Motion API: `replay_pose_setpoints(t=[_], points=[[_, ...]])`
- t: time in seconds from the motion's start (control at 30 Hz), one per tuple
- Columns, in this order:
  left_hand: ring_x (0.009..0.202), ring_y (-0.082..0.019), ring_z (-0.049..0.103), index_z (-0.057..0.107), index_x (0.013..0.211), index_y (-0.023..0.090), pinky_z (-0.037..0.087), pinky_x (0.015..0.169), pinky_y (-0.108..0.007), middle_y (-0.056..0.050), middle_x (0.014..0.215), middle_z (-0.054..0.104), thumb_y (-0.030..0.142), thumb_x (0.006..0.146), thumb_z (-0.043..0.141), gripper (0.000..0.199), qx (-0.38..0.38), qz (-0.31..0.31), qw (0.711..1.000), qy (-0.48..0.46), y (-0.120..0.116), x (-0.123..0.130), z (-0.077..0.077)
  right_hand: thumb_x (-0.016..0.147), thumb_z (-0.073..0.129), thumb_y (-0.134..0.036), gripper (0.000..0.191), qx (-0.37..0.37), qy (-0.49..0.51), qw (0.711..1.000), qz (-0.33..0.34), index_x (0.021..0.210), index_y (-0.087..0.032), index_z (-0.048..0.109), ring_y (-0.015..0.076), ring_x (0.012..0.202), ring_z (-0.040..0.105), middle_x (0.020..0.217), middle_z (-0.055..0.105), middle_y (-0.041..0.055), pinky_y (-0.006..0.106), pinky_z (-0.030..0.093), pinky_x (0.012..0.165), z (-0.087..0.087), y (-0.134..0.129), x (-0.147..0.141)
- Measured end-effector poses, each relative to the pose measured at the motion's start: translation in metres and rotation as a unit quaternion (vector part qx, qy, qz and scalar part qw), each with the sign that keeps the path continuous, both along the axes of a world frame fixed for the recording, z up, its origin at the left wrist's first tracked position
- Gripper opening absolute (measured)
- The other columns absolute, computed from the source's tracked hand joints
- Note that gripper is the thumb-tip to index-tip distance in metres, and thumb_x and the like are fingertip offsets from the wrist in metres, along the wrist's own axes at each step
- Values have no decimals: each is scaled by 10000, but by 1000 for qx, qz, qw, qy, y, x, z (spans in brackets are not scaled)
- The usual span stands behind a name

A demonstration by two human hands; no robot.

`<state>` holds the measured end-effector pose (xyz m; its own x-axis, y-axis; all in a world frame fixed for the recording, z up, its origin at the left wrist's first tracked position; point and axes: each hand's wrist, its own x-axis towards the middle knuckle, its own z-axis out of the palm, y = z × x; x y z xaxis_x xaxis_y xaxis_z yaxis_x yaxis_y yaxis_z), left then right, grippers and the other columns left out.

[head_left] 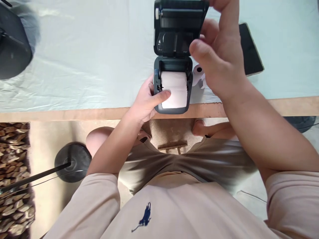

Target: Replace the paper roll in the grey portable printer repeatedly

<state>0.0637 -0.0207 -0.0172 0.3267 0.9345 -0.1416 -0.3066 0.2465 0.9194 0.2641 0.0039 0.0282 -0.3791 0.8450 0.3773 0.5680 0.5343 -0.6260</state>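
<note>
A small dark portable receipt printer (156, 99) is held over the table's front edge, its lid (179, 23) swung up and back. Inside its bay lies a white paper roll (175, 81). My left hand (147, 101) grips the printer body from the left, with the thumb resting on the paper. My right hand (221, 53) is at the lid's right edge, thumb in front and some fingers partly hidden behind it. Just right of the printer, a smaller paper roll (198, 70) with a loose end sits on the cloth, partly covered by my right hand.
A dark flat phone or tablet (250, 49) lies beyond my right wrist. At the far left of the pale cloth (74, 59) stands a black object (15, 43). Below the wooden table edge (62, 115) are a round black stand base (72, 162) and stacked firewood (15, 166).
</note>
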Motion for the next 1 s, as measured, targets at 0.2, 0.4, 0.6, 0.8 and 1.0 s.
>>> replay_pose_setpoints(t=[0.2, 0.4, 0.6, 0.8, 1.0], points=[[1406, -424, 699, 707, 1138, 222, 629, 1123, -518, -57, 1040, 779, 421, 681, 1011, 585, -16, 17, 1000, 2, -1, -2, -4, 957, 706, -476, 406, -13, -5, 1000, 5, 1320, -321, 612, 352, 1297, 629, 1267, 652, 90, 457, 631, 925, 3, -8, 2], [992, -272, 809, 720, 1165, 214, 657, 790, -354, -28, 994, 743, 517, 700, 1008, 625, 19, -2, 999, -28, 2, -5, -8, 852, 707, -332, 437, 21, -15, 998, 49, 1280, -283, 635, 299, 1194, 682, 1350, 706, 82, 446, 600, 973, 7, -13, 4], [1445, -408, 649, 734, 1204, 248, 642, 1047, -494, -107, 1189, 780, 694, 823, 862, 600, -10, -19, 999, -25, 1, -7, -6, 914, 659, -307, 439, 9, -23, 999, 49, 1348, -316, 597, 274, 1233, 654, 1430, 678, 63, 414, 585, 933, 7, -20, -4], [1345, -370, 708, 762, 1177, 244, 650, 944, -440, -91, 1090, 784, 577, 911, 805, 427, 0, -21, 999, -27, -3, -5, -2, 929, 698, -295, 392, -26, -17, 999, 32, 1315, -306, 630, 265, 1200, 654, 1381, 697, 58, 399, 587, 981, 13, -21, -2], [1477, -362, 644, 742, 1260, 249, 637, 1082, -442, -98, 1264, 788, 607, 942, 781, 480, -9, -17, 999, -39, -4, -2, 3, 924, 709, -250, 339, -6, -17, 999, 31, 1257, -273, 650, 278, 1179, 683, 1346, 715, 79, 417, 579, 985, 19, -24, -3]])
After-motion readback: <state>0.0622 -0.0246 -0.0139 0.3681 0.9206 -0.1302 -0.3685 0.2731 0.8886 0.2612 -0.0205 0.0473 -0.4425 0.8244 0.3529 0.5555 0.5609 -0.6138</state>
